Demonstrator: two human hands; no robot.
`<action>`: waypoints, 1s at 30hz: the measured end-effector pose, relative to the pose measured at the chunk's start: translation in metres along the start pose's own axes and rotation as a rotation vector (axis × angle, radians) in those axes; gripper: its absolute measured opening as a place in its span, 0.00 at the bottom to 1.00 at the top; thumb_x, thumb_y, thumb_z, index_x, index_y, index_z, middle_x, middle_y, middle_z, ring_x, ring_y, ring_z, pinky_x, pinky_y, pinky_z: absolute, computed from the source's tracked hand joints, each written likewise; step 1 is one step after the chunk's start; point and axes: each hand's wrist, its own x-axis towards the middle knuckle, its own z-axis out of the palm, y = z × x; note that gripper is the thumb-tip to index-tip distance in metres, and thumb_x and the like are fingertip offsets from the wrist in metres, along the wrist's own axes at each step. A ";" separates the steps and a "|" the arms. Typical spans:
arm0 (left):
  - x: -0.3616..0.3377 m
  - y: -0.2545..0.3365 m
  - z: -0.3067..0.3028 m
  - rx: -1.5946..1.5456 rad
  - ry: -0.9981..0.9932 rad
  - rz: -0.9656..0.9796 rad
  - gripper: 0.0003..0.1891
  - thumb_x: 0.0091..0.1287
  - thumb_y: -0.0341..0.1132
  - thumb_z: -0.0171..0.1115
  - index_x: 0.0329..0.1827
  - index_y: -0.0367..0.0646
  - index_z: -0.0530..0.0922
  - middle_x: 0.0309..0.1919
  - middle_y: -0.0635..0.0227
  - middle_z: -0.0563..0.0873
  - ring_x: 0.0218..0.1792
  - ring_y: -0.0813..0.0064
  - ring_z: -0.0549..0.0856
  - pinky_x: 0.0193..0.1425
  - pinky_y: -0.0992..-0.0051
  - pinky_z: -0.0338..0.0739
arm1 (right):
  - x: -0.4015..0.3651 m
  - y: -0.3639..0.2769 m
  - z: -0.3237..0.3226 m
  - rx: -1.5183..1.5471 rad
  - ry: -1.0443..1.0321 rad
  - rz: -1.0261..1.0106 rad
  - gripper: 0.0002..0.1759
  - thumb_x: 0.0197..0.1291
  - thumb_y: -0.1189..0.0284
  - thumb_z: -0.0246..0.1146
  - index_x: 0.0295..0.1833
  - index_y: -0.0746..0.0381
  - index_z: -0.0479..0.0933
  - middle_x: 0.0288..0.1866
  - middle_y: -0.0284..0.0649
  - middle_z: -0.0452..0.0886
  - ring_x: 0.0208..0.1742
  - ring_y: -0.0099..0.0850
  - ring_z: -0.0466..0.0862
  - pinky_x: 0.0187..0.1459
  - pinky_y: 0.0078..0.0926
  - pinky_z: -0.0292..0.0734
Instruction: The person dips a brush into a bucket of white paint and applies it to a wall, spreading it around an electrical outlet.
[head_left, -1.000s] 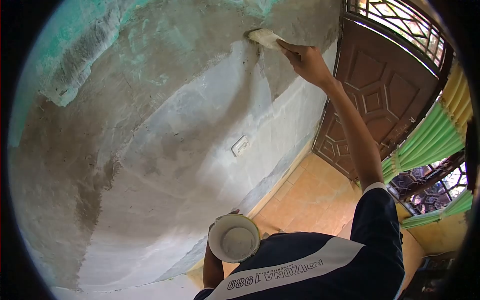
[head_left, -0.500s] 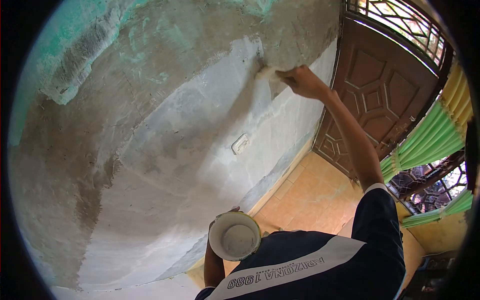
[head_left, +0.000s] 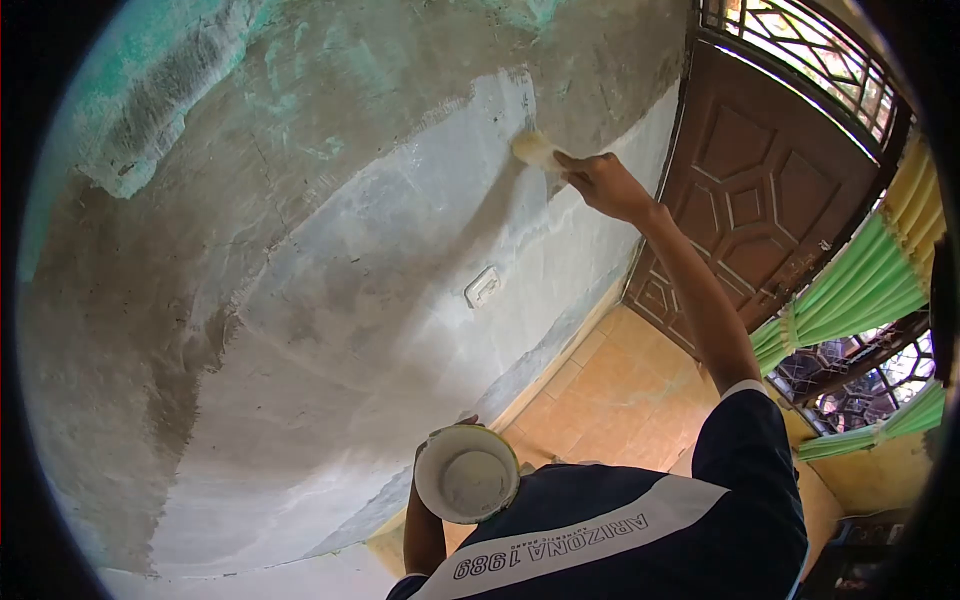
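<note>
My right hand is raised to the wall and closed round the handle of a brush. The brush's pale bristles lie at the wall, near the upper edge of a whitish coated area. Low in the view, my left hand holds a white bucket from its far side, and only some fingers show past the rim. Inside the bucket is a pale whitish material. The bucket is close to the front of my dark shirt.
Bare grey-brown wall with green paint remnants surrounds the coating. A white wall socket or switch sits below the brush. To the right are a brown door, green curtains and a window grille. Orange floor tiles lie below.
The brush and my right hand have shifted slightly, with the bristles now tilted more upward and left. The bucket has moved slightly left in the view.
</note>
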 end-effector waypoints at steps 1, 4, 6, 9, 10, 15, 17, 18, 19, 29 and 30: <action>0.000 0.000 -0.001 -0.028 -0.003 -0.004 0.23 0.86 0.36 0.60 0.79 0.34 0.82 0.63 0.55 0.93 0.56 0.66 0.94 0.63 0.64 0.91 | -0.006 0.009 0.005 -0.001 -0.037 -0.029 0.23 0.80 0.75 0.69 0.76 0.64 0.84 0.49 0.62 0.91 0.39 0.55 0.91 0.50 0.44 0.86; 0.001 0.003 0.005 0.069 -0.010 0.025 0.24 0.86 0.35 0.60 0.79 0.33 0.82 0.63 0.55 0.93 0.56 0.65 0.94 0.64 0.63 0.91 | -0.003 0.008 -0.011 -0.044 -0.180 0.050 0.21 0.76 0.76 0.68 0.71 0.65 0.87 0.49 0.61 0.91 0.49 0.60 0.92 0.58 0.49 0.87; 0.002 0.003 0.005 0.092 -0.027 0.031 0.24 0.86 0.35 0.60 0.78 0.32 0.82 0.62 0.55 0.93 0.56 0.64 0.94 0.64 0.63 0.91 | 0.015 -0.008 -0.031 -0.070 -0.167 0.046 0.21 0.75 0.76 0.69 0.70 0.64 0.88 0.49 0.61 0.91 0.48 0.60 0.92 0.57 0.49 0.87; 0.006 0.000 0.001 0.142 -0.045 0.052 0.24 0.85 0.35 0.61 0.78 0.32 0.82 0.62 0.55 0.94 0.56 0.64 0.94 0.65 0.63 0.91 | 0.047 -0.016 -0.056 -0.109 -0.088 -0.063 0.22 0.76 0.75 0.70 0.73 0.61 0.87 0.46 0.61 0.90 0.38 0.52 0.89 0.50 0.45 0.85; 0.006 -0.002 -0.001 0.169 -0.045 0.065 0.24 0.85 0.35 0.61 0.78 0.32 0.82 0.62 0.55 0.94 0.56 0.64 0.94 0.65 0.63 0.91 | 0.055 -0.016 -0.062 -0.121 -0.023 -0.167 0.23 0.77 0.75 0.70 0.75 0.60 0.85 0.43 0.63 0.89 0.29 0.45 0.86 0.43 0.42 0.84; 0.005 0.001 0.004 0.116 -0.050 0.026 0.24 0.85 0.34 0.62 0.78 0.32 0.82 0.62 0.55 0.94 0.56 0.64 0.94 0.65 0.63 0.91 | 0.062 -0.042 -0.077 -0.043 0.277 0.000 0.23 0.80 0.74 0.70 0.77 0.57 0.86 0.36 0.58 0.87 0.25 0.24 0.77 0.34 0.35 0.77; 0.005 0.002 0.005 0.118 -0.049 0.027 0.24 0.84 0.34 0.62 0.78 0.32 0.82 0.62 0.55 0.94 0.56 0.64 0.94 0.65 0.63 0.91 | 0.057 -0.027 -0.056 -0.045 0.226 -0.058 0.24 0.80 0.74 0.70 0.78 0.57 0.85 0.37 0.58 0.88 0.26 0.25 0.79 0.35 0.36 0.79; 0.005 0.003 0.005 0.077 -0.042 0.010 0.24 0.84 0.34 0.62 0.78 0.32 0.82 0.62 0.55 0.94 0.56 0.65 0.94 0.64 0.63 0.91 | 0.053 -0.021 -0.044 -0.047 0.176 -0.112 0.24 0.80 0.74 0.70 0.78 0.57 0.84 0.38 0.58 0.89 0.26 0.26 0.81 0.35 0.37 0.80; 0.005 0.003 0.005 0.036 -0.035 -0.011 0.24 0.85 0.35 0.62 0.78 0.32 0.82 0.61 0.55 0.94 0.55 0.65 0.95 0.64 0.63 0.91 | 0.044 -0.017 -0.027 -0.029 0.202 -0.121 0.24 0.80 0.74 0.69 0.78 0.60 0.84 0.41 0.59 0.91 0.28 0.33 0.84 0.38 0.39 0.83; 0.005 0.004 0.002 0.094 -0.071 -0.003 0.27 0.85 0.39 0.63 0.80 0.32 0.80 0.61 0.56 0.94 0.54 0.67 0.94 0.63 0.64 0.91 | -0.008 -0.013 -0.017 -0.116 -0.300 0.169 0.21 0.77 0.75 0.68 0.72 0.62 0.88 0.47 0.60 0.92 0.46 0.58 0.93 0.56 0.49 0.87; 0.008 0.002 -0.002 0.090 -0.073 0.004 0.26 0.85 0.39 0.63 0.80 0.32 0.80 0.62 0.56 0.94 0.54 0.67 0.94 0.63 0.64 0.91 | -0.001 -0.010 -0.019 -0.104 -0.271 0.152 0.21 0.77 0.75 0.68 0.72 0.61 0.88 0.46 0.59 0.92 0.46 0.57 0.93 0.55 0.49 0.86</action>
